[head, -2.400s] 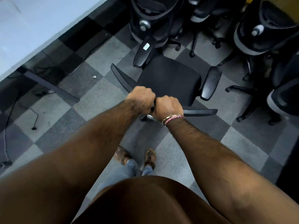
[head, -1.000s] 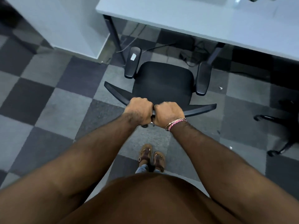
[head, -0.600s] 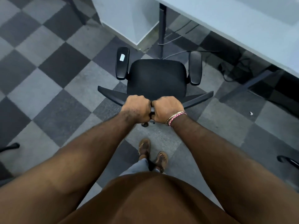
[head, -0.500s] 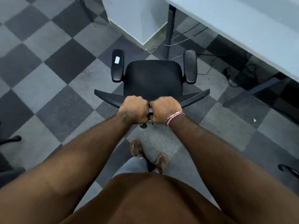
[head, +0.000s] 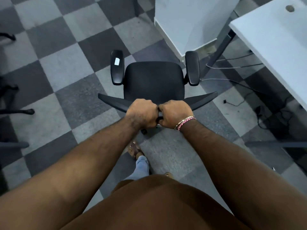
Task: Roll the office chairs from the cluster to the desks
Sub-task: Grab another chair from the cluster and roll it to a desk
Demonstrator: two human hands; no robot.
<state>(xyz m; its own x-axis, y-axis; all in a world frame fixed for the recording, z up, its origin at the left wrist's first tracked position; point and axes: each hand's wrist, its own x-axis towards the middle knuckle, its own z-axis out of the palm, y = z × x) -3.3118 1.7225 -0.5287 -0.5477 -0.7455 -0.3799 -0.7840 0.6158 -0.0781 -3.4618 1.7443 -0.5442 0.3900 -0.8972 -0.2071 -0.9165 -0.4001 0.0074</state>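
1. A black office chair with a fabric seat stands on the grey and dark checkered carpet floor, seen from above and behind. Its seat is squarish with rounded corners, flanked by two glossy black padded armrests; the left armrest carries a small pale sticker, and the right armrest is plain.
2. The chair's thin black backrest top edge spreads out to both sides like a shallow V.
3. The chair sits just beside a white panel and the dark slanted leg of a white desk, which lies to its right; loose cables trail on the floor under that desk.
4. The left hand is curled into a fist around the middle of the backrest edge, knuckles up.
5. The right hand grips the same edge in the same way, touching the left hand; a pink and gold bracelet circles its wrist.
6. Both forearms reach forward and downward, converging on the backrest's centre, with the elbows well apart.
7. Dark bases of other chairs show at the left edge.
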